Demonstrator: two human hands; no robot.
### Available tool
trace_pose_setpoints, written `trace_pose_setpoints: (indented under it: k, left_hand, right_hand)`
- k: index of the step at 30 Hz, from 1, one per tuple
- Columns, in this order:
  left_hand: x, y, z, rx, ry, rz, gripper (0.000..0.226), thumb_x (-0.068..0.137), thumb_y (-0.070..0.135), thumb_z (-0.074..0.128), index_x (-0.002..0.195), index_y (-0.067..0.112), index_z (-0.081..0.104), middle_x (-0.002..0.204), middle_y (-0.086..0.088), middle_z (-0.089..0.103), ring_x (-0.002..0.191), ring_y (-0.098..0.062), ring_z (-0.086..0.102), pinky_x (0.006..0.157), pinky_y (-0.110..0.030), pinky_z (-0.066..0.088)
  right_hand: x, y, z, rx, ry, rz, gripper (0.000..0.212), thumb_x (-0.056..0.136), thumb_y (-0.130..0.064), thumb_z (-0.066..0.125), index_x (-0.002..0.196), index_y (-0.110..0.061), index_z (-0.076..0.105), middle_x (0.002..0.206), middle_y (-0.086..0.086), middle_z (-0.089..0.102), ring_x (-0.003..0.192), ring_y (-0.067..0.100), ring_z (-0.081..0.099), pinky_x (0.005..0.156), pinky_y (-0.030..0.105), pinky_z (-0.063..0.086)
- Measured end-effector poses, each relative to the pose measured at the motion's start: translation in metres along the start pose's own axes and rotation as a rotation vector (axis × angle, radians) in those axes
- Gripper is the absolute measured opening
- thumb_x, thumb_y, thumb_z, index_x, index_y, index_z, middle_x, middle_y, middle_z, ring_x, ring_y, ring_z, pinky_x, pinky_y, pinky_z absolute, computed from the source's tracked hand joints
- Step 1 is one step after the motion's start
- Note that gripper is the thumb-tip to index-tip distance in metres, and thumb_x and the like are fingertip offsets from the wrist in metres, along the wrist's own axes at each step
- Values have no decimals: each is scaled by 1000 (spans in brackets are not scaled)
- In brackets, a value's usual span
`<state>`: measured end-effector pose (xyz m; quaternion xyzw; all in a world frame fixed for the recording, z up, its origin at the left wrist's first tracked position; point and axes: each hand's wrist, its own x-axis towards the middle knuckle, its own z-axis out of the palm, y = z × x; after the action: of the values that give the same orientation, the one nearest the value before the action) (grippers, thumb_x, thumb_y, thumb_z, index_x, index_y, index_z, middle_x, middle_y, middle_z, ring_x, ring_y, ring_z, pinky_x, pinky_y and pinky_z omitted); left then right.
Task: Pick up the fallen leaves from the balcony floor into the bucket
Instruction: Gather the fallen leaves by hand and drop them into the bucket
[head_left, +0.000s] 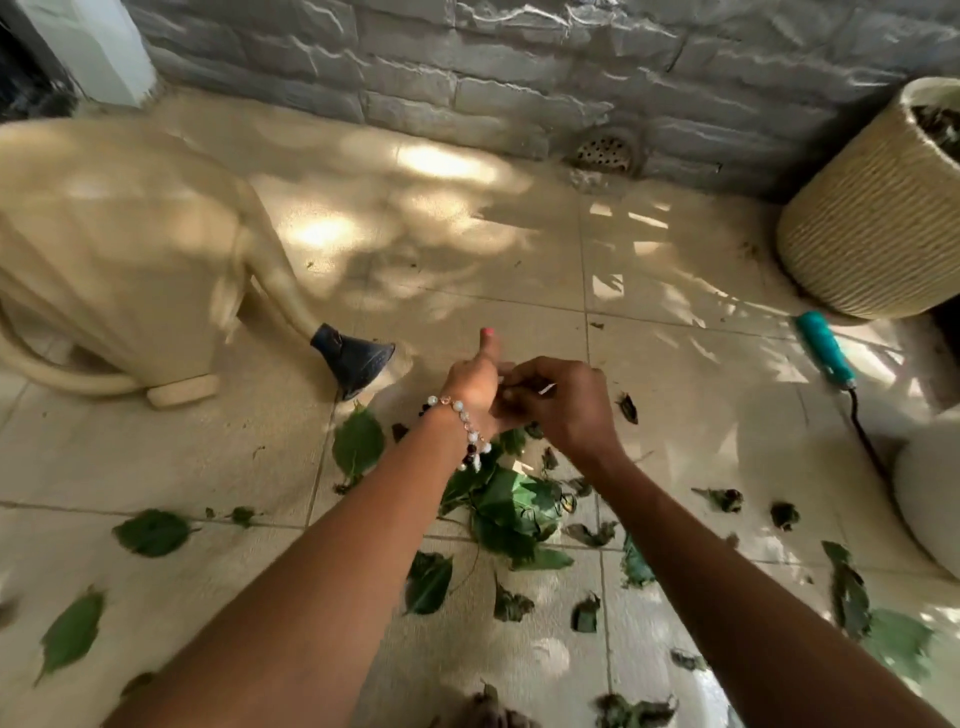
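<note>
Green and shrivelled dark leaves lie scattered over the beige floor tiles, with a thick clump (511, 512) just under my wrists and single leaves (358, 444) (153, 532) to the left. My left hand (475, 382), which wears a bead bracelet, is held above the floor with its thumb up and its fingers curled out of sight. My right hand (563, 402) meets it from the right, fingertips pinched on a small dark leaf scrap with a pale sliver. A white rounded container (930, 499) shows at the right edge; I cannot tell whether it is the bucket.
A beige watering can (119, 260) with a dark rose (356, 358) stands at left. A rope-wrapped planter (878, 208) stands at right. A teal-handled tool (826, 348) with a black cord lies beside it. A grey stone wall with a floor drain (605, 153) closes the back.
</note>
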<state>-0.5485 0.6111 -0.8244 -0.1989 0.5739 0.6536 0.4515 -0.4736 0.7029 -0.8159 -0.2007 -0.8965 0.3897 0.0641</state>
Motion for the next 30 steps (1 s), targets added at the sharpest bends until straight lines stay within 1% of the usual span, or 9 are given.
trace_pose_setpoints:
  k: [3,4,6,9,13,19,22,26,30]
  left_hand:
    - [8,-1,7,43,62,-47,73,88,64,49,122,0,57,115,-29,63,102,-40,65,90,-51,54]
    - [8,-3,7,57,85,-42,62,93,55,48,118,-1,58,107,-27,65,96,-38,66,87,-47,56]
    - [6,-6,3,41,66,-51,39,102,37,45,95,1,59,76,-14,65,64,-21,61,57,-27,53]
    - [6,-10,-5,51,2,-86,41,104,26,38,71,9,55,44,2,49,32,-8,38,34,-12,24]
    - [11,-9,-19,-42,51,-52,41,103,22,34,66,13,49,37,6,42,25,-6,32,32,-8,19]
    - [12,-15,-45,-145,187,41,33,103,10,33,77,9,54,38,3,44,23,-6,32,32,-6,21]
    - [11,-10,-60,-190,164,71,28,103,6,34,83,10,54,38,2,47,24,-6,36,33,-7,25]
    - [6,-11,-68,-107,202,126,21,103,8,41,89,9,57,36,7,47,26,-3,36,32,-8,24]
    - [4,-12,-71,-58,224,127,21,99,7,49,81,13,57,36,8,47,27,-3,36,32,-10,24]
  right_hand:
    - [-15,0,-4,50,-122,-68,17,89,-12,66,105,-13,73,89,-3,75,68,-4,66,69,14,53]
    - [-16,1,-10,185,-131,-9,19,93,-15,62,108,-15,72,93,-2,75,77,2,69,73,19,55]
    - [-13,12,-22,401,23,167,19,95,-17,58,109,-18,71,103,-3,73,97,11,68,86,29,54]
    - [-9,53,-40,-84,215,285,26,93,-13,60,118,-14,67,117,5,69,108,21,64,99,30,46]
    - [-32,93,-36,-527,-53,191,39,91,-4,52,129,-11,58,130,14,57,112,36,56,99,42,47]
    - [-34,74,-20,-480,60,103,22,92,-2,54,104,-4,72,102,15,71,90,28,65,79,28,49]
    - [-16,49,-8,-386,-11,44,24,95,-10,54,113,-6,69,116,13,65,105,29,58,85,25,37]
    - [-9,28,20,-481,-303,49,50,95,-32,55,142,-19,44,147,5,38,131,31,32,104,42,34]
    - [-17,27,33,-513,-319,62,71,94,-39,56,152,-26,19,159,-1,17,137,29,20,110,48,26]
